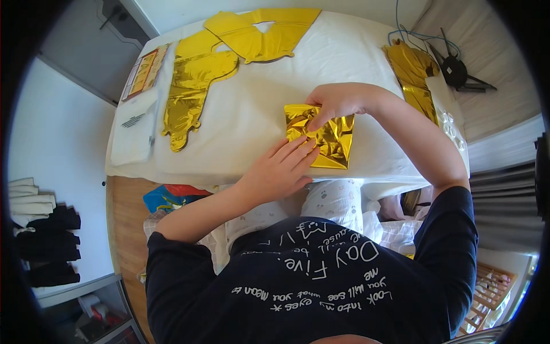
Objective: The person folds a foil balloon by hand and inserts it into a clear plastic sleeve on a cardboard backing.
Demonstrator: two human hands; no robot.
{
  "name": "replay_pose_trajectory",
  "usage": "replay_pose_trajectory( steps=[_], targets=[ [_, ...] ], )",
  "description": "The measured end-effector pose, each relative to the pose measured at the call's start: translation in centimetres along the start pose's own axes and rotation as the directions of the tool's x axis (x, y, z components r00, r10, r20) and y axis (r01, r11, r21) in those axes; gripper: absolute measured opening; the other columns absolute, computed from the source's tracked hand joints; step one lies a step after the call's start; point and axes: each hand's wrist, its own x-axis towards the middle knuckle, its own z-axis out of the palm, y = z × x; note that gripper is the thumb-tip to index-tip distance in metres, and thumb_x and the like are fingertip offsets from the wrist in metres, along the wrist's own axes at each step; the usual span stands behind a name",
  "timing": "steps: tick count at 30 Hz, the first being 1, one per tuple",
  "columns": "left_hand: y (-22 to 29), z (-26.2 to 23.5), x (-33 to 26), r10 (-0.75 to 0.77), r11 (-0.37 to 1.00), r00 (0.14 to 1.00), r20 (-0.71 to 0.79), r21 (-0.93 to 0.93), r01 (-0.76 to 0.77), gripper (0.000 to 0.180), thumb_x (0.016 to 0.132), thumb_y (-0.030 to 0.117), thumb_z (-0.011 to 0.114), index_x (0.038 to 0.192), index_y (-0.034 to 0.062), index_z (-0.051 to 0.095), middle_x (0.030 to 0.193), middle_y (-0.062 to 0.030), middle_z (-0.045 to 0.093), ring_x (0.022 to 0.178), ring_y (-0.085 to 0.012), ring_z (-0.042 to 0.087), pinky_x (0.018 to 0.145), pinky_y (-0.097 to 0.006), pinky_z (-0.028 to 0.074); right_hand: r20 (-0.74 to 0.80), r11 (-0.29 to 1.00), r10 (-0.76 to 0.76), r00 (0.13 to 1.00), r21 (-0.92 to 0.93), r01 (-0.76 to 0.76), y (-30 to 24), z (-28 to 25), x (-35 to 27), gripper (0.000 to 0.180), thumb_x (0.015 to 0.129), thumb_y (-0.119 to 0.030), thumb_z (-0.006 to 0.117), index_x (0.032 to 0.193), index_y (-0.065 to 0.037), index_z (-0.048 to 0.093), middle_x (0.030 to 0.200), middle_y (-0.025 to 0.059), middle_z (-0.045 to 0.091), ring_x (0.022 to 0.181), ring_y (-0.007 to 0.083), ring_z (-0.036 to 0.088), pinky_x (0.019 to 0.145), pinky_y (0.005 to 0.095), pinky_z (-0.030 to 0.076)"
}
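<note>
A folded gold foil balloon (pixel 337 140), creased and shiny, lies near the table's front edge. My left hand (pixel 281 167) rests on its left part with fingers stretched flat across the foil. At the far edge of the foil is my right hand (pixel 338 102). Its thumb presses on top of the foil, and its other fingers curl behind the far edge, partly hidden. To the left lies a flat gold foil balloon (pixel 192 86), long and curved with small tabs. Behind it another flat gold foil balloon (pixel 269 35) with a central hole overlaps more gold foil.
On the white-covered table (pixel 240 137), clear plastic bags (pixel 133 129) and a printed flat package (pixel 144 73) lie at the left. More gold foil (pixel 411 71) lies at the right, beside a black router (pixel 455 71) with cables. Small clear rings (pixel 451 129) sit at the right edge.
</note>
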Motion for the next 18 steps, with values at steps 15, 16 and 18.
replay_pose_trajectory(
  steps=[15, 16, 18],
  targets=[
    [-28.4, -9.6, -2.3, -0.795, 0.600, 0.598, -0.106, 0.011, 0.800, 0.056, 0.097, 0.043, 0.068, 0.135, 0.0028, 0.064, 0.136, -0.0204, 0.066, 0.130, -0.0348, 0.061, 0.107, -0.041, 0.049, -0.146, 0.740, -0.167, 0.975, 0.635, 0.222, 5.3, -1.0, 0.6, 0.053, 0.089, -0.017, 0.082, 0.134, 0.001, 0.060, 0.124, 0.0085, 0.072, 0.109, 0.0198, 0.072, 0.097, 0.0356, 0.058],
    [-31.8, -10.2, -3.0, -0.883, 0.467, 0.469, -0.011, 0.070, 0.881, 0.059, 0.095, 0.045, 0.069, 0.135, 0.0023, 0.064, 0.132, -0.0206, 0.068, 0.125, -0.0354, 0.063, 0.104, -0.042, 0.051, -0.182, 0.695, -0.165, 0.969, 0.676, 0.245, 5.3, -1.1, 0.7, 0.051, 0.090, -0.015, 0.080, 0.134, 0.002, 0.059, 0.123, 0.0091, 0.072, 0.108, 0.0199, 0.072, 0.098, 0.0355, 0.058],
    [-37.0, -10.9, -6.2, -0.948, 0.317, 0.313, 0.050, 0.162, 0.935, 0.062, 0.094, 0.047, 0.069, 0.135, 0.0017, 0.064, 0.128, -0.0208, 0.070, 0.121, -0.0360, 0.066, 0.100, -0.043, 0.053, -0.214, 0.642, -0.190, 0.958, 0.711, 0.286, 4.8, -1.0, 1.2, 0.049, 0.092, -0.013, 0.079, 0.134, 0.002, 0.059, 0.122, 0.0097, 0.072, 0.108, 0.0199, 0.072, 0.098, 0.0353, 0.058]
  ],
)
